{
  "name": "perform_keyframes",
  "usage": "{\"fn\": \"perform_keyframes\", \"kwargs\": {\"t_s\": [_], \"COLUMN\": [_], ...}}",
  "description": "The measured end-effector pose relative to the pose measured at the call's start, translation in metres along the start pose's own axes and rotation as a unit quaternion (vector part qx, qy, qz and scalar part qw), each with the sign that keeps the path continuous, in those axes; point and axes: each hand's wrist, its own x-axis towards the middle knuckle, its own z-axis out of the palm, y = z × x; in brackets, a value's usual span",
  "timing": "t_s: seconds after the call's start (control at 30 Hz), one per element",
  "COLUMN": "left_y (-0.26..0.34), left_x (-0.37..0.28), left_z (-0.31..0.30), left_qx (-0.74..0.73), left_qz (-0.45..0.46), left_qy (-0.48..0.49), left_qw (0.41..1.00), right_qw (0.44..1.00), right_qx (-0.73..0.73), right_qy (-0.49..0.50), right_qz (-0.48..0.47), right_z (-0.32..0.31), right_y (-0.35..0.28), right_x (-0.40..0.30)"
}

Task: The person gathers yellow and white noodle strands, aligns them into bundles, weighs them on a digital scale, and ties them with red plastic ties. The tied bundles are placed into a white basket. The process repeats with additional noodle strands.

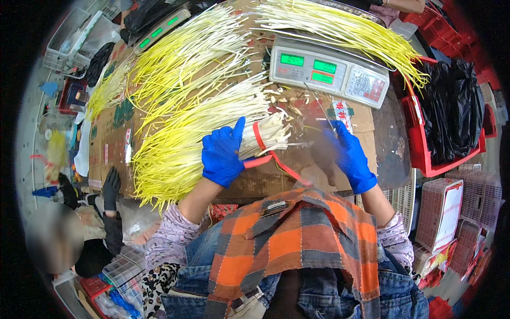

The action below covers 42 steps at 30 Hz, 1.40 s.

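Note:
My left hand point(223, 153), in a blue glove, is closed around a bundle of pale-stemmed, yellow-tipped vegetable shoots point(275, 133), with its thumb raised. A red tie point(259, 136) circles the bundle near its white cut ends, and its loose tails trail toward my apron. To the right, my right hand point(350, 155), also blue-gloved, grips the handle area of a knife; its thin blade point(320, 105) points up and away, and a dark blurred shape lies beside the fingers. Loose shoots point(207, 115) spread behind and left of the bundle.
A digital scale point(328, 73) with more shoots on its tray stands at the back. Trimmings point(293, 109) lie on the cardboard point(362, 137). Another scale point(161, 32) is at upper left. A red crate point(424, 155) with black bags stands right. A person's dark-gloved hand point(112, 187) is at left.

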Motion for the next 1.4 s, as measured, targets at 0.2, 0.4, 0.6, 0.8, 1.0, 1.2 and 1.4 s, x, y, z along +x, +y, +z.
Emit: {"fn": "perform_keyframes", "kwargs": {"t_s": [0.2, 0.4, 0.6, 0.8, 1.0, 1.2, 1.4], "left_y": [-0.001, -0.007, -0.001, -0.008, 0.004, 0.022, 0.03], "left_x": [0.016, 0.031, 0.028, 0.025, 0.022, 0.0, -0.001], "left_z": [0.022, 0.041, 0.047, 0.028, 0.013, 0.036, 0.019], "left_qx": [-0.094, -0.08, -0.053, -0.101, -0.132, -0.096, -0.107], "left_qz": [0.144, 0.135, 0.123, 0.129, 0.053, 0.131, 0.174], "left_qy": [0.243, 0.249, 0.281, 0.233, 0.139, 0.234, 0.215], "left_qw": [0.955, 0.956, 0.95, 0.959, 0.98, 0.958, 0.955], "right_qw": [0.953, 0.951, 0.952, 0.993, 0.982, 0.996, 0.998], "right_qx": [0.266, 0.26, 0.27, -0.01, -0.17, -0.065, -0.028], "right_qy": [-0.018, -0.079, -0.038, 0.038, 0.083, 0.016, 0.015], "right_qz": [0.144, 0.149, 0.139, 0.11, 0.004, -0.05, 0.061], "right_z": [0.026, 0.06, 0.075, -0.014, -0.022, 0.025, 0.04], "right_y": [0.019, -0.025, -0.01, -0.019, -0.012, 0.01, 0.023], "right_x": [-0.012, 0.002, 0.038, 0.032, -0.011, -0.061, -0.061]}}
